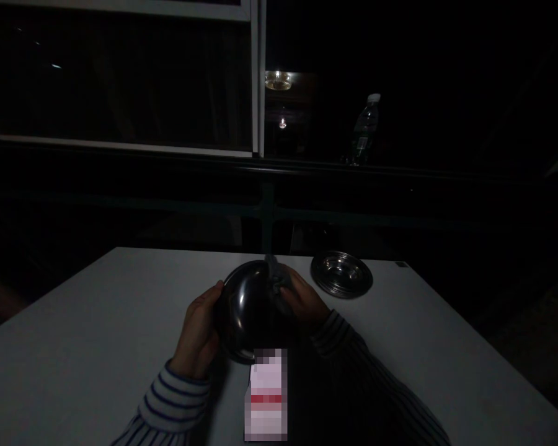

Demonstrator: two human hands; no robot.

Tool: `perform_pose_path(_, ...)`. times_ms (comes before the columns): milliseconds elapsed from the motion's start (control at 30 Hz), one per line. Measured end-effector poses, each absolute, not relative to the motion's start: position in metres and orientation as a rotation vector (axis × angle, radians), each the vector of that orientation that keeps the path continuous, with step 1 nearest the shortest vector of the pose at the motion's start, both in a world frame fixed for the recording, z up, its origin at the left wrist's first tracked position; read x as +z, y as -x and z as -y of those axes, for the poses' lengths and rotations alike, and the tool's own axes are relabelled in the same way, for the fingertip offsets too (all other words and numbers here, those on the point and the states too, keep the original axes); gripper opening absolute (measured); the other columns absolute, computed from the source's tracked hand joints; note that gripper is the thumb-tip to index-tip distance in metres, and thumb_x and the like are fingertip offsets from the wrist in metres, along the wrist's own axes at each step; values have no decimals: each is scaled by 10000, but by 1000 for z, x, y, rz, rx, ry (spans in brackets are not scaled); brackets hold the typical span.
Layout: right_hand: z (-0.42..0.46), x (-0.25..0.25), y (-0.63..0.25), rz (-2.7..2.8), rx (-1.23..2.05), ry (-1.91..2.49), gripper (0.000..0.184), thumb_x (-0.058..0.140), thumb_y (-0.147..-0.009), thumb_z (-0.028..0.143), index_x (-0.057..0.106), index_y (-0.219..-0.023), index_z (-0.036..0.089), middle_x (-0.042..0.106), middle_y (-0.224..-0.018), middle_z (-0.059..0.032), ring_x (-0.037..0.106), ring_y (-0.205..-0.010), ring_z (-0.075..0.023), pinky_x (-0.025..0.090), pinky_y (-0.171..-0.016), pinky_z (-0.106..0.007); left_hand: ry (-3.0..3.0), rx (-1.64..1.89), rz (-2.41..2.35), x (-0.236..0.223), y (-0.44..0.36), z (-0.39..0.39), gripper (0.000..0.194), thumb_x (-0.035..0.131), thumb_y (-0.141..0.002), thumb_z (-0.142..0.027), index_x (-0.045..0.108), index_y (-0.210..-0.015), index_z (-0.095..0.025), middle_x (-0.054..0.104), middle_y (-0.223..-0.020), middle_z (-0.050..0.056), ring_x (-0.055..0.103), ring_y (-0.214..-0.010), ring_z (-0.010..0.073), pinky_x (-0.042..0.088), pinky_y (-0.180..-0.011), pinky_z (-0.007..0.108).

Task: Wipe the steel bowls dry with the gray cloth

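A shiny metal bowl (244, 313) is held tilted above the table, its rounded outside toward me. My left hand (199, 328) grips its left rim, thumb near the top edge. On the opposite side, my right hand (302, 297) is closed around a crumpled grey cloth (275, 279) that presses against the bowl's upper right. The lower right of the bowl is lost in shadow. Several nested metal bowls (341, 274) rest to the right of my right hand, near the table's far edge.
The white table (97, 334) spreads below my hands. A lit, pixelated phone-like screen (267, 396) lies just below the bowl. Beyond the table, a clear plastic bottle (365, 131) with a white cap stands on a dark ledge beside a window frame (256, 80). The room is dim.
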State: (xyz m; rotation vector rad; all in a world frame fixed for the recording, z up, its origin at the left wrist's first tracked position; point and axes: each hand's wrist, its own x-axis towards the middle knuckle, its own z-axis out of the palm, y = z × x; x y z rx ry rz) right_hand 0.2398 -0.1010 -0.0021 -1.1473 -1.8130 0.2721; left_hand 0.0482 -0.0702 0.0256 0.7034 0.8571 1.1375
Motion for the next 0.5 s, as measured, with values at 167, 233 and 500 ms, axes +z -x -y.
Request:
perform_pose_path(167,102,-8,-246,1649,386,1133,398,337,-879,317,396,-1249,184,474,-1249,-81,407,-1176,-191,311,-1002,-369,-567,1067,-809,23,-51,70,65,575,-704,-157,607,-711,-102,626,-599,18,563,-505,109,456,-484,206)
perform_pose_path(233,104,-4,-244,1648,382,1096,402,341,-878,334,402,-1249,193,461,-1262,-73,389,-1189,-192,285,-1019,-374,-503,1065,-795,23,-53,70,70,557,-722,-146,608,-741,-102,636,-619,22,582,-530,117,475,-505,211)
perform_pose_path(500,118,-16,-236,1461,460,1174,470,263,-888,424,292,-1326,257,380,-1339,-44,330,-1236,-193,262,-1035,-400,-332,1041,-674,14,-56,65,130,489,-754,-122,612,-794,-106,662,-678,45,625,-776,182,496,-740,281)
